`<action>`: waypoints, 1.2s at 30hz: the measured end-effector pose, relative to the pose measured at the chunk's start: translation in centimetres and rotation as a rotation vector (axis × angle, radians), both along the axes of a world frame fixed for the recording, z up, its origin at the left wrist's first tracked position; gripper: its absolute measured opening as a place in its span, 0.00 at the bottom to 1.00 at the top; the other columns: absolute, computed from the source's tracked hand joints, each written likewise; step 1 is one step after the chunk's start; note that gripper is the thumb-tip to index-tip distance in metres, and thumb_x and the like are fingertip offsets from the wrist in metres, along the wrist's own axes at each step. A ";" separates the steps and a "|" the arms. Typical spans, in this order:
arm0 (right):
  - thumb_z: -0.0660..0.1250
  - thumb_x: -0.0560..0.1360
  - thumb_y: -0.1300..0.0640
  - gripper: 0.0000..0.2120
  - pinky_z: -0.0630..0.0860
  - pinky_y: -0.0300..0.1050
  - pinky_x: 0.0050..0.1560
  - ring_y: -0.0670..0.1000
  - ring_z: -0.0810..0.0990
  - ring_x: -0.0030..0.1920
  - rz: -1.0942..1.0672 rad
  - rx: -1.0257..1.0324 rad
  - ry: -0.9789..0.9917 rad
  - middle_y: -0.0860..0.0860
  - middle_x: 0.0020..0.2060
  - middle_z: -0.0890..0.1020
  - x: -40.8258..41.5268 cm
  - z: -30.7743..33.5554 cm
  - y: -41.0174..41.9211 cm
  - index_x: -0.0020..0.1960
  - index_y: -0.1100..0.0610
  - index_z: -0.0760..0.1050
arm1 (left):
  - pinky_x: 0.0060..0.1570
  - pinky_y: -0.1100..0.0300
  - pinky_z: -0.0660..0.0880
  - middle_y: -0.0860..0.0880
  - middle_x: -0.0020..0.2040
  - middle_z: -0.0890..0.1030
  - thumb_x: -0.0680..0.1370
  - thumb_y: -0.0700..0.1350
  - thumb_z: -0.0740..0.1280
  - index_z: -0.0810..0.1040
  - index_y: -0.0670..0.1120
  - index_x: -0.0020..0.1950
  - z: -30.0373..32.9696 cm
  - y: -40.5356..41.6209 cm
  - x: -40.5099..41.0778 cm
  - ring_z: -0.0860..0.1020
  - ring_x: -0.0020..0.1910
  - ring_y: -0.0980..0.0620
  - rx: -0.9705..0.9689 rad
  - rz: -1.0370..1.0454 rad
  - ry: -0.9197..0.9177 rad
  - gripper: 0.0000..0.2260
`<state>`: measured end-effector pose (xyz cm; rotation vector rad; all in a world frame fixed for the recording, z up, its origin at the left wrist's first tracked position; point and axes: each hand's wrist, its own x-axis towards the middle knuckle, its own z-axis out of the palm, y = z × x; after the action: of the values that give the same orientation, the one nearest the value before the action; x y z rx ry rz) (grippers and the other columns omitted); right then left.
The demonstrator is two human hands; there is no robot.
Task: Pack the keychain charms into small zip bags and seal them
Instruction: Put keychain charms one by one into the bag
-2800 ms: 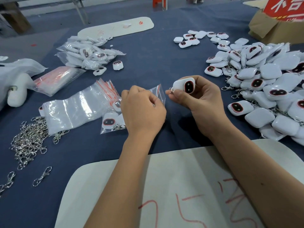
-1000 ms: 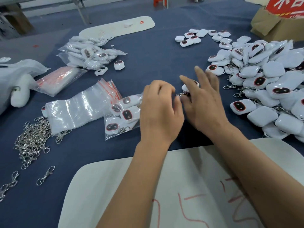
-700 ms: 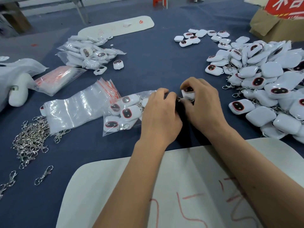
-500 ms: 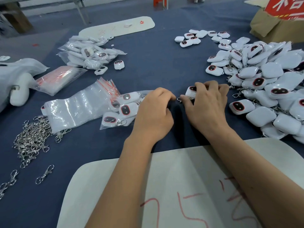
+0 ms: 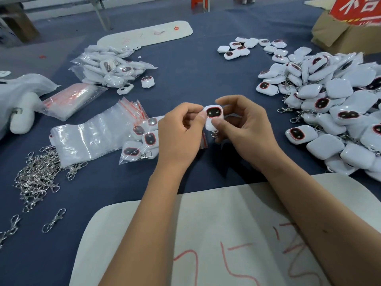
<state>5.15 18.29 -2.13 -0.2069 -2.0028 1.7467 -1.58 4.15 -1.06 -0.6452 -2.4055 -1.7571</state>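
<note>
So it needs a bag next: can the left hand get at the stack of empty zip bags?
Probably yes: the stack lies uncovered just beside the left hand, though it pinches the charm.

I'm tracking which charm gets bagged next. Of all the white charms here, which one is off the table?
The charm pinched between the left hand and right hand, face toward the camera; all others lie on the cloth or in bags.
</note>
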 end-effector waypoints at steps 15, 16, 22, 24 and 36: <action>0.75 0.76 0.69 0.11 0.81 0.42 0.36 0.54 0.84 0.36 0.125 -0.004 0.049 0.58 0.46 0.85 0.0 -0.3 0.3 0.56 0.62 0.79 | 0.48 0.40 0.83 0.37 0.41 0.84 0.78 0.36 0.73 0.84 0.38 0.48 0.4 -0.2 0.1 0.83 0.44 0.35 0.087 -0.104 -0.166 0.01; 0.75 0.76 0.69 0.11 0.81 0.42 0.36 0.55 0.84 0.36 0.131 -0.009 0.048 0.58 0.46 0.85 0.1 -0.3 0.3 0.56 0.62 0.79 | 0.48 0.40 0.83 0.38 0.41 0.85 0.78 0.36 0.73 0.84 0.39 0.48 0.4 -0.2 0.1 0.84 0.44 0.36 0.089 -0.109 -0.168 0.01; 0.75 0.76 0.69 0.11 0.81 0.43 0.36 0.55 0.84 0.36 0.150 -0.019 0.049 0.58 0.46 0.85 0.0 -0.4 0.3 0.56 0.63 0.79 | 0.49 0.39 0.82 0.42 0.40 0.85 0.77 0.37 0.74 0.84 0.40 0.47 0.1 -0.1 0.0 0.84 0.43 0.37 0.089 -0.105 -0.154 0.01; 0.75 0.76 0.69 0.11 0.81 0.43 0.36 0.55 0.84 0.36 0.154 -0.025 0.047 0.58 0.46 0.85 0.0 -0.4 0.4 0.56 0.63 0.79 | 0.48 0.40 0.83 0.45 0.39 0.85 0.77 0.37 0.74 0.84 0.41 0.46 0.0 -0.1 0.0 0.84 0.43 0.38 0.082 -0.102 -0.141 0.01; 0.72 0.79 0.66 0.08 0.82 0.45 0.38 0.52 0.85 0.41 0.152 -0.079 0.031 0.56 0.47 0.86 0.0 -0.3 0.6 0.58 0.59 0.82 | 0.49 0.41 0.83 0.47 0.42 0.86 0.78 0.42 0.75 0.85 0.44 0.49 0.1 -0.3 0.1 0.85 0.44 0.45 0.092 -0.107 -0.114 0.02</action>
<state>5.18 18.90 -2.47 -0.0542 -1.9741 1.9123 -1.45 3.88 -0.97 -0.6925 -2.3861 -1.9852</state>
